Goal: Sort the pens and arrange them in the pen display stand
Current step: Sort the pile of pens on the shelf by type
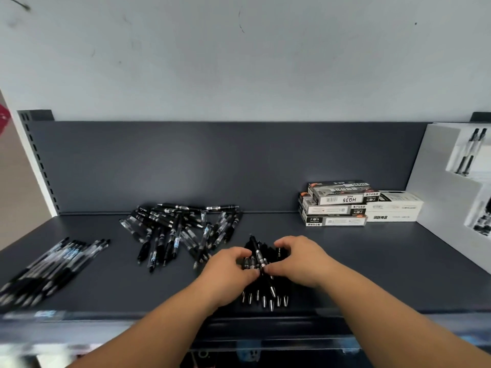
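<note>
A bundle of black pens (261,264) lies on the dark shelf (372,261), tips toward me. My left hand (228,266) and my right hand (297,258) curl round this bundle from either side, fingers gathering the pens together. A loose heap of mixed black and clear pens (180,229) lies to the left of my hands. Farther left, a row of clear-barrelled pens (53,266) is laid side by side. The white pen display stand (449,187) stands at the far right, with a few pens (471,151) in its upper slot.
Several pen boxes (337,203) are stacked against the shelf's back panel at the right, beside white boxes (396,205). The shelf's front edge (265,320) runs just below my wrists. A perforated upright (39,160) bounds the left side.
</note>
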Available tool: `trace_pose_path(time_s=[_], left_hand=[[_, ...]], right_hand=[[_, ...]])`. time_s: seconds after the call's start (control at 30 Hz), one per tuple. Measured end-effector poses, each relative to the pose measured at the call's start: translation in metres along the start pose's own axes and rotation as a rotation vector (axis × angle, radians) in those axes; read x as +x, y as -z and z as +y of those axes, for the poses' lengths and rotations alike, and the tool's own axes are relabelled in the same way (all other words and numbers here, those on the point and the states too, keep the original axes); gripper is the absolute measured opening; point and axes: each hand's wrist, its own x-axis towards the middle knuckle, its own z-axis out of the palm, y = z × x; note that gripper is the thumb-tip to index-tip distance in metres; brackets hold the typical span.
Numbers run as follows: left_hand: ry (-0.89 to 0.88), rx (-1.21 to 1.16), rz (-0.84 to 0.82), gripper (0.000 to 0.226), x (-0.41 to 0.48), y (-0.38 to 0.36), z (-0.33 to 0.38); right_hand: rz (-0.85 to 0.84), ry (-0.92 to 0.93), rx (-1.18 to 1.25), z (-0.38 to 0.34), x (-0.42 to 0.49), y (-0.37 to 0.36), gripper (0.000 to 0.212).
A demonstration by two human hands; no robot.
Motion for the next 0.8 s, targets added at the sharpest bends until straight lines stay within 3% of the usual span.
trace_pose_path(time_s=[0.23,0.53,0.8], left_hand=[[-0.009,0.135,0.031,0.044,0.003,-0.003,-0.001],[-0.025,0.088,0.003,0.032,0.015,0.005,-0.002],[-0.048,0.049,-0.045,0.024,0.015,0.019,-0.014]], right_hand=[[0.007,0.007,0.087,0.003,-0.002,-0.008,0.052],[-0.093,0.022,0.300,-0.014,0.007,-0.023,0.048],[0.185,0.140,0.016,-0.031,0.014,-0.023,0.031]])
